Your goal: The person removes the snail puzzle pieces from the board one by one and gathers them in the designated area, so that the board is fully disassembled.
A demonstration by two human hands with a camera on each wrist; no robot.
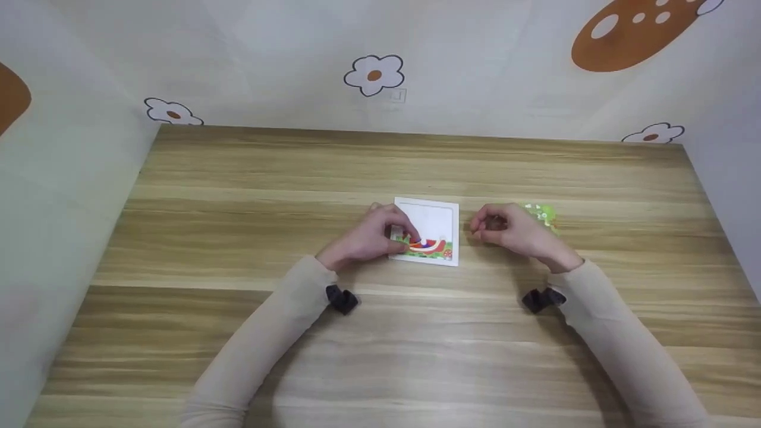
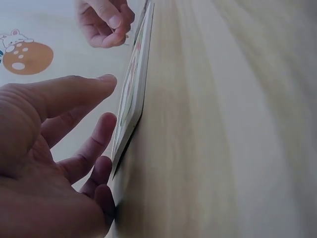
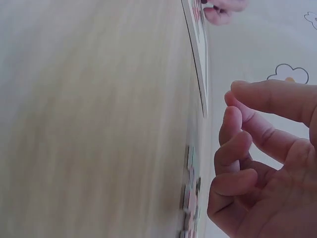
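Observation:
A square white-framed puzzle board (image 1: 455, 232) lies flat on the table, colourful pieces (image 1: 437, 248) along its lower part and bare white above. Over its left side is my left hand (image 1: 380, 235), thumb and index fingertips at the pieces. The left wrist view shows a gap between that thumb and the fingers, nothing visible in it. My right hand (image 1: 514, 229) hovers just right of the board. Its fingers are loosely bent, thumb near the index fingertip, and I see nothing held. Green puzzle pieces (image 1: 544, 211) lie partly hidden behind it, also seen edge-on as loose pieces (image 3: 189, 198) in the right wrist view.
The wood-grain table (image 1: 238, 178) runs back to a pale wall (image 1: 267, 71) printed with flowers and orange shapes. Side walls bound it left and right. A black wrist camera (image 1: 343, 299) sits at the left cuff, another black camera (image 1: 542, 300) at the right.

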